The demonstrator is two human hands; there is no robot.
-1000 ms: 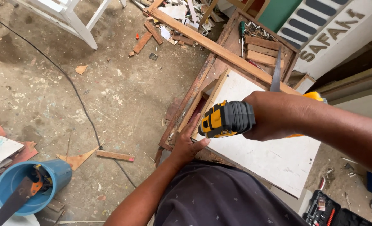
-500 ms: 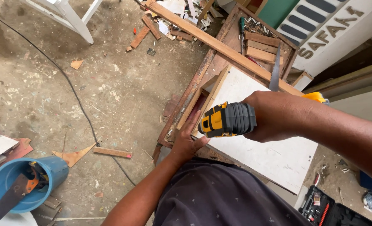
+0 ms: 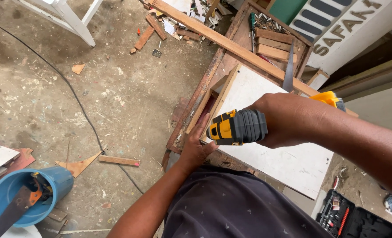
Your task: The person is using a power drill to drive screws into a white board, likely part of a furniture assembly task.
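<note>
Yellow-and-black power drill (image 3: 238, 127) at centre frame, clamped in the right hand (image 3: 288, 120), grip wrapped full round the ribbed black handle, yellow body pointing toward 9 o'clock, a second yellow part showing past the wrist at 2 o'clock. Directly beneath, white panel (image 3: 288, 163) lying flat on a worn wooden tabletop (image 3: 204, 92). Left hand (image 3: 196, 147) at 8 o'clock of the drill, fingers spread flat, pressed against the wooden frame edge (image 3: 218, 99) along the panel's near corner, grip holding nothing. Handsaw blade (image 3: 288, 72) standing upright at 1 o'clock, behind the panel. Long timber batten (image 3: 231, 44) running diagonally across 12 o'clock. Further out, at 9 o'clock, dusty concrete floor (image 3: 50, 105) with a black cable (image 3: 72, 94) snaking over it and wood offcuts scattered. Blue bucket (image 3: 26, 194) holding a saw at 8 o'clock, low left. Open black tool case (image 3: 354, 218) at 4 o'clock, bottom right.
</note>
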